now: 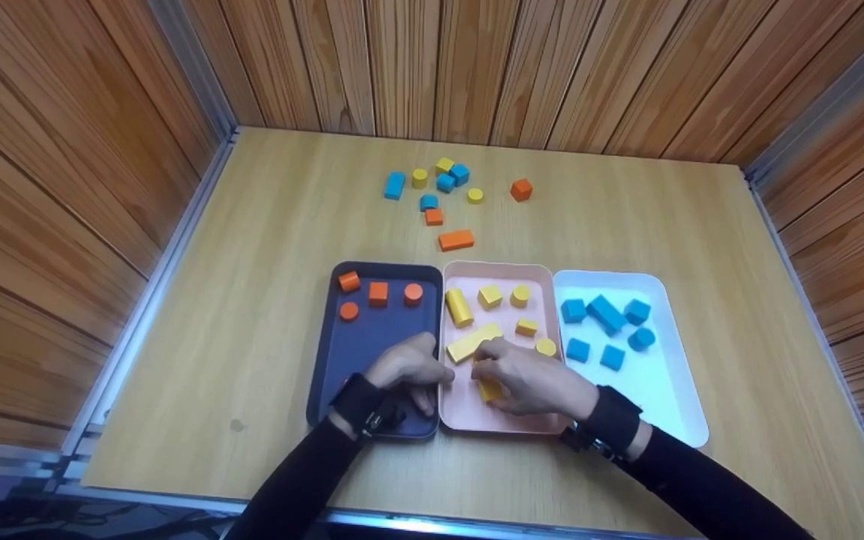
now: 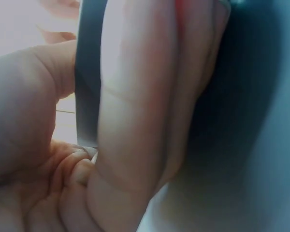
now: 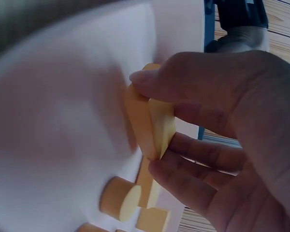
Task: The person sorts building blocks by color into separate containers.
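In the head view my left hand (image 1: 411, 367) is at the right side of the dark blue tray (image 1: 372, 354). The left wrist view shows the tray's dark wall (image 2: 88, 72) between my thumb and fingers, which grip it. Over the pink tray (image 1: 456, 420), my right hand (image 1: 533, 375) holds a yellow block (image 1: 489, 390). That yellow block (image 3: 152, 116) is pinched between thumb and fingertips in the right wrist view, tilted close to the tray floor. Near it lie a long yellow block (image 1: 472, 345), a yellow cylinder (image 1: 458, 307) and several smaller yellow pieces.
Several orange blocks sit in the dark blue tray's far end. A white tray (image 1: 664, 375) on the right holds several blue blocks (image 1: 606, 315). Beyond the trays, loose blue, yellow and orange blocks (image 1: 455, 240) lie on the wooden table (image 1: 252, 300). Wooden panels stand around.
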A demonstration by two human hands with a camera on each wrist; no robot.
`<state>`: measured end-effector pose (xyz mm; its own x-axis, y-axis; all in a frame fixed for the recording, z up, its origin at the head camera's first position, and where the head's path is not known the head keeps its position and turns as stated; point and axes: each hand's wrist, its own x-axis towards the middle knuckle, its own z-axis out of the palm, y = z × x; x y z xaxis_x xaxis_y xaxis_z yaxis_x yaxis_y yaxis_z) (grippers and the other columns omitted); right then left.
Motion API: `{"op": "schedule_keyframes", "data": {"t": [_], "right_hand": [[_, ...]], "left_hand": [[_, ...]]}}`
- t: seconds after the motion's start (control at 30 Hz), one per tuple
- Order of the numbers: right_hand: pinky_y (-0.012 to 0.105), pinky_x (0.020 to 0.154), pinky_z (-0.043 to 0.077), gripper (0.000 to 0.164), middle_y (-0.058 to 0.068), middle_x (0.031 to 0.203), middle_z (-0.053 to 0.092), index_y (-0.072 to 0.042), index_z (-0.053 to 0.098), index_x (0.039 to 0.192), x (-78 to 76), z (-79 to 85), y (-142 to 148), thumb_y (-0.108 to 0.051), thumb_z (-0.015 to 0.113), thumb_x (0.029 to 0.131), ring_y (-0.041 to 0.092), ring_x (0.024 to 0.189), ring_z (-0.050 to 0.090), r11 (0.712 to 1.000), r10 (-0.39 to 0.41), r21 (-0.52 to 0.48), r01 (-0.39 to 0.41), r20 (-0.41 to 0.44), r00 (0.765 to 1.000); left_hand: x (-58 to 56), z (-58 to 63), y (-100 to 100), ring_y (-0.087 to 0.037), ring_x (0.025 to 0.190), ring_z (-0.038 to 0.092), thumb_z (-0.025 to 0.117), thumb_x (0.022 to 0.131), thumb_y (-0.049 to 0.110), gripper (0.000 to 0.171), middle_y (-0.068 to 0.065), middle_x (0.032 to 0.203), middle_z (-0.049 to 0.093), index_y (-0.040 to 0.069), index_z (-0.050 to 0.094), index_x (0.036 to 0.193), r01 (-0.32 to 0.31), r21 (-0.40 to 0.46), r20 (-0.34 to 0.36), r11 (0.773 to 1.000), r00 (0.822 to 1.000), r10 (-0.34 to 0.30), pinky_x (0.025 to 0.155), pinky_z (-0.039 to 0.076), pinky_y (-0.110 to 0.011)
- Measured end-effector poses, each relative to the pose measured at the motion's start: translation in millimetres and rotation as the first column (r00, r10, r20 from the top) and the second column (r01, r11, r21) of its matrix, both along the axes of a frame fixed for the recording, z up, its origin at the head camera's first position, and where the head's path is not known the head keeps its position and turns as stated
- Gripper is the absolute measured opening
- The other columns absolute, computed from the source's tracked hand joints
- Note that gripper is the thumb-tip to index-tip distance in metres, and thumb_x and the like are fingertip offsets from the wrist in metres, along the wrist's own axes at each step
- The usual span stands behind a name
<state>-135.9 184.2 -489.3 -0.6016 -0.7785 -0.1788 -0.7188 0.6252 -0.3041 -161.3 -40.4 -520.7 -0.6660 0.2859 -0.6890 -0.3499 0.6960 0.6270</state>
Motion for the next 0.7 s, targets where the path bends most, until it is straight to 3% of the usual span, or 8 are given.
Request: {"op": "schedule_keyframes", "data": {"t": [0.3, 0.7], "right_hand": [[0.027, 0.087, 0.061, 0.038, 0.007, 0.127, 0.065, -0.018, 0.075, 0.121, 2.8, -6.5, 0.6, -0.02, 0.083, 0.084, 0.013, 0.1, 0.063, 0.999, 0.037, 0.001, -0.037, -0.032, 0.999], [0.028, 0.087, 0.061, 0.039, 0.007, 0.126, 0.066, -0.017, 0.077, 0.119, 6.6, -10.3, 1.9, -0.021, 0.085, 0.082, 0.014, 0.103, 0.063, 0.999, 0.026, -0.019, -0.028, -0.067, 0.997]], "left_hand": [[1.4, 0.3, -0.7, -0.022, 0.05, 0.072, 0.075, 0.082, 0.015, 0.025, -0.018, 0.07, 0.074, 0.002, 0.058, 0.095, -0.018, 0.021, 0.007, 1.0, 1.0, 0.018, 0.043, 0.054, -0.028], [1.2, -1.0, 0.0, -0.022, 0.049, 0.071, 0.074, 0.083, 0.017, 0.023, -0.018, 0.065, 0.073, 0.002, 0.059, 0.092, 0.008, -0.001, -0.016, 1.0, 1.0, -0.008, 0.042, 0.053, -0.027]]}}
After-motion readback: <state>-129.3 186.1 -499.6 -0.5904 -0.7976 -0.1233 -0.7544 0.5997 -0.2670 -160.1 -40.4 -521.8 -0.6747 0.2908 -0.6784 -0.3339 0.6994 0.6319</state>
